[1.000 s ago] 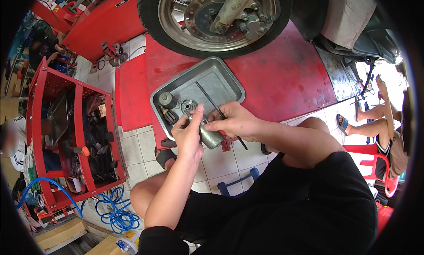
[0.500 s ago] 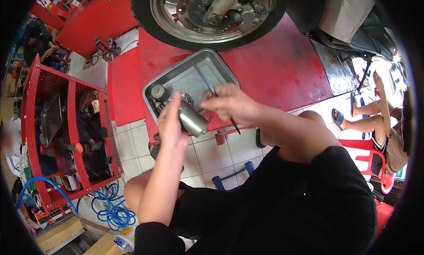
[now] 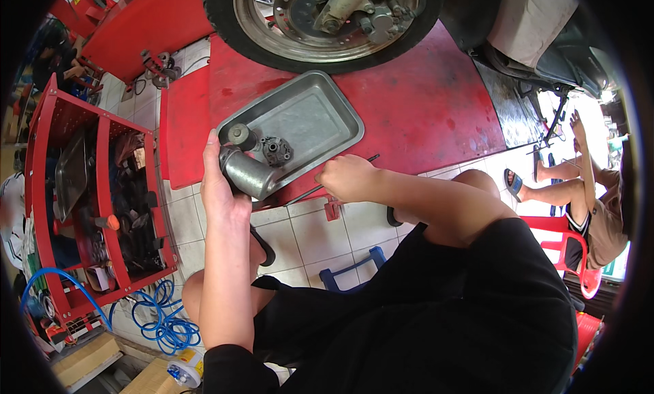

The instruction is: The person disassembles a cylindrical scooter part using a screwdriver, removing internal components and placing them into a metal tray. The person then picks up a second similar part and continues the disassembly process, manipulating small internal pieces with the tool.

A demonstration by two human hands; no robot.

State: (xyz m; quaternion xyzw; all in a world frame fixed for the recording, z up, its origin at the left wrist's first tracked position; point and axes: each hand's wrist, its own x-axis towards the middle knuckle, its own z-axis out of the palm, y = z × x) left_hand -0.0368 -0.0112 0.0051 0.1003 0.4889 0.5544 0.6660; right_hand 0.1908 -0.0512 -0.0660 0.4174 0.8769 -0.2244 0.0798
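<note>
My left hand [image 3: 221,179] grips a grey metal cylinder, like a motor housing [image 3: 251,176], at the near left corner of a metal tray [image 3: 315,114]. The fingers on its far side are hidden. Closed around a thin dark rod [image 3: 304,195], my right hand [image 3: 349,178] is just off the tray's near edge. One end of the rod points toward the housing's lower end; whether they touch I cannot tell. Inside the tray, beside the housing, lie a small round-topped metal part [image 3: 242,135] and a dark toothed metal part [image 3: 276,150].
The tray rests on a red platform [image 3: 429,94], below a motorcycle wheel [image 3: 272,50]. A red tool cart [image 3: 102,189] stands left, with coiled blue hose [image 3: 163,319] near it. A blue stool [image 3: 354,268] is by my legs. Another person [image 3: 589,203] sits at the right.
My left hand has brought the housing left and lower, uncovering the toothed part in the tray. My right hand has moved slightly, and the rod has swung from steep to a shallow slant.
</note>
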